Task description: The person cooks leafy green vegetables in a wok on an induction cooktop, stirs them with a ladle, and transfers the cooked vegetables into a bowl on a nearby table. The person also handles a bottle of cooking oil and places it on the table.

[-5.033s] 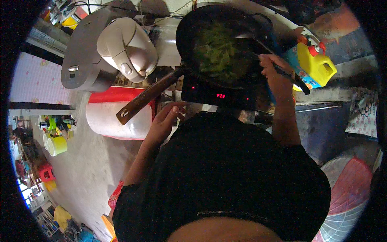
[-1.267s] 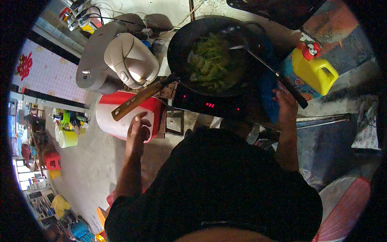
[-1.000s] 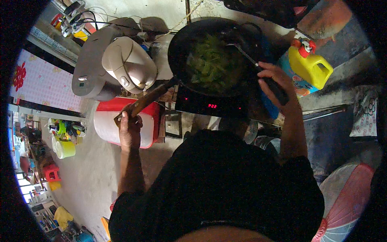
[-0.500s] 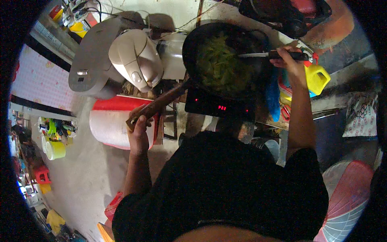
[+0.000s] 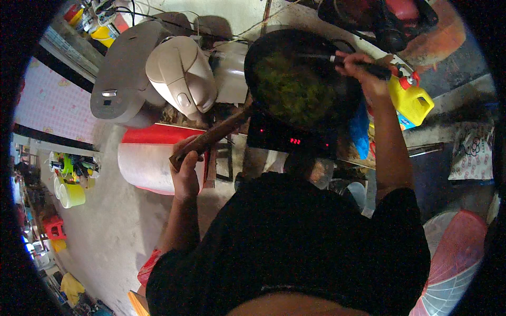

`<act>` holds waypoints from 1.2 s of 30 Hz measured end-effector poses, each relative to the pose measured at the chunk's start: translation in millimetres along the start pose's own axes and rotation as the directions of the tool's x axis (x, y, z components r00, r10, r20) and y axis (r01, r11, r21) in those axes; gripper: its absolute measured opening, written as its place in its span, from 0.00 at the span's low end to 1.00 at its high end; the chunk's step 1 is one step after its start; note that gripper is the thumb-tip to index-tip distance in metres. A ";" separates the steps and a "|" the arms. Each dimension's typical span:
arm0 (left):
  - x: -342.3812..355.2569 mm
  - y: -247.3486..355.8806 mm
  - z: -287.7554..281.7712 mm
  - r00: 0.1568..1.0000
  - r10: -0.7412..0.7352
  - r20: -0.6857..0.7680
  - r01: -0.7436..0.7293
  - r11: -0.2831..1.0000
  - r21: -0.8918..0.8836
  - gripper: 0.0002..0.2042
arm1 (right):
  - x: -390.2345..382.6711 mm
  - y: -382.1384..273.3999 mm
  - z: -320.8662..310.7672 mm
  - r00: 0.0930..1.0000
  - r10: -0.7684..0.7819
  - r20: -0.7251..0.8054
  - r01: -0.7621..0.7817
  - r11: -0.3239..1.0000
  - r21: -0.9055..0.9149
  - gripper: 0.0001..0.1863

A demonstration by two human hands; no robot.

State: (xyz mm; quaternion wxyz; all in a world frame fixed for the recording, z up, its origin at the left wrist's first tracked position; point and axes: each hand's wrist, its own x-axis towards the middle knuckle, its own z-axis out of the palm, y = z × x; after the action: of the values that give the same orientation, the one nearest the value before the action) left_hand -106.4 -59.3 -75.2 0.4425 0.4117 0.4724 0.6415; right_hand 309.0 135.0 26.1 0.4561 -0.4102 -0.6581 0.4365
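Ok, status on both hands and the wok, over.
Left hand gripping wooden wok handle. Right hand holding spatula in greens. Nothing blocking.

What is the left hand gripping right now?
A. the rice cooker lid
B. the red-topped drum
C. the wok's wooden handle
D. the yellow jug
C: the left hand is closed around the end of the wooden handle that runs up to the wok.
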 end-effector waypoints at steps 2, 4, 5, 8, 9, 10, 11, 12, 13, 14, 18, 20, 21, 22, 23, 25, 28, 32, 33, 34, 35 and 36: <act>-1.4 -1.8 -0.1 1.000 0.024 0.005 -0.024 1.000 0.018 0.21 | -26.6 -35.2 3.4 0.967 -0.081 0.240 0.140 0.960 -0.242 0.06; 1.4 -3.9 -0.7 1.000 0.016 -0.004 -0.016 1.000 0.012 0.22 | -46.7 -90.4 9.1 0.901 -0.107 0.420 0.309 0.838 -0.450 0.05; 0.8 -5.3 -0.7 1.000 0.012 -0.007 -0.012 1.000 0.007 0.22 | -57.9 -120.6 12.8 0.865 -0.134 0.484 0.390 0.787 -0.478 0.05; 2.5 -8.6 -1.1 1.000 0.020 0.010 -0.020 1.000 0.012 0.24 | -89.6 -191.9 21.2 0.880 -0.053 0.471 0.369 0.700 -0.611 0.04; 3.6 -10.7 0.4 0.999 0.039 -0.010 -0.039 0.999 0.009 0.27 | -90.3 -193.5 26.1 0.884 -0.088 0.458 0.353 0.768 -0.535 0.04; 4.1 -11.5 0.5 0.999 0.045 -0.010 -0.045 0.999 -0.009 0.28 | -90.6 -189.3 28.9 0.852 -0.153 0.500 0.406 0.796 -0.448 0.04; 6.0 -12.6 1.1 0.998 0.054 -0.014 -0.054 0.998 -0.025 0.28 | -91.1 -180.8 31.5 0.840 -0.148 0.521 0.409 0.805 -0.430 0.03; 6.9 -12.9 0.7 0.998 0.060 -0.021 -0.061 0.998 -0.036 0.28 | -90.0 -169.0 30.2 0.825 -0.062 0.562 0.379 0.798 -0.469 0.03; 8.6 -13.6 1.0 0.997 0.062 -0.038 -0.063 0.998 -0.025 0.29 | -88.2 -147.7 32.9 0.887 -0.042 0.461 0.300 0.811 -0.503 0.05; 9.7 -13.1 -0.1 0.998 0.049 -0.030 -0.049 0.999 -0.023 0.30 | -85.8 -127.4 35.2 0.913 -0.109 0.392 0.294 0.843 -0.450 0.06; 10.1 -10.5 -2.7 1.000 0.001 -0.010 -0.001 1.000 0.003 0.32 | -69.9 -114.6 -0.9 0.981 -0.148 0.123 0.193 0.778 -0.598 0.07; 7.9 -8.7 -2.6 1.000 0.015 0.010 -0.015 1.000 -0.010 0.33 | -61.6 -129.2 -24.1 0.991 -0.129 -0.023 0.077 0.714 -0.696 0.05; 6.3 -8.0 -2.0 1.000 0.015 -0.021 -0.016 0.999 -0.034 0.33 | -55.9 -134.7 -33.9 0.988 -0.108 -0.109 -0.002 0.702 -0.713 0.05; 4.8 -7.5 -1.9 0.999 0.018 -0.050 -0.020 0.998 -0.052 0.34 | -46.8 -134.9 -41.1 0.969 -0.039 -0.244 -0.136 0.742 -0.657 0.06; 3.6 -7.7 -1.2 0.997 0.019 -0.075 -0.024 0.997 -0.075 0.34 | -35.7 -129.5 -44.7 0.959 -0.021 -0.283 -0.184 0.713 -0.677 0.07; 3.5 -6.5 -3.9 0.988 0.067 -0.138 -0.089 0.983 -0.160 0.35 | -16.4 -106.3 -42.0 0.939 -0.021 -0.342 -0.247 0.652 -0.717 0.09; 8.1 -3.3 -15.2 0.970 0.156 -0.188 -0.180 0.977 -0.114 0.31 | -7.1 -77.7 -27.8 0.981 0.025 -0.193 -0.125 0.839 -0.530 0.10; 2.8 5.3 -30.5 0.976 0.218 0.009 -0.215 0.956 0.198 0.20 | -10.4 -106.4 -25.8 0.993 -0.031 -0.113 -0.041 0.809 -0.586 0.11; 0.2 5.5 -29.9 0.976 0.216 0.022 -0.214 0.941 0.263 0.18 | -10.6 -122.6 -30.7 0.992 -0.115 -0.057 0.065 0.834 -0.548 0.13; -2.2 5.8 -28.4 0.976 0.216 0.037 -0.216 0.921 0.323 0.17 | -10.6 -136.3 -36.7 0.990 -0.012 -0.144 -0.078 0.794 -0.603 0.12; -3.0 6.7 -26.6 0.981 0.187 0.049 -0.193 0.946 0.260 0.15 | -6.0 -144.4 -42.0 0.980 0.069 -0.188 -0.177 0.737 -0.652 0.12; -3.6 7.6 -24.2 0.978 0.206 0.022 -0.204 0.941 0.269 0.15 | -5.1 -146.5 -45.7 0.961 0.145 -0.235 -0.270 0.669 -0.692 0.12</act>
State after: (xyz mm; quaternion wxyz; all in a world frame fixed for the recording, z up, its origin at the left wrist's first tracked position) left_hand -129.7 -69.8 -73.4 0.3119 0.5130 0.5112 0.6150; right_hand 333.3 98.1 173.1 0.2577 -0.6616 -0.6859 0.1595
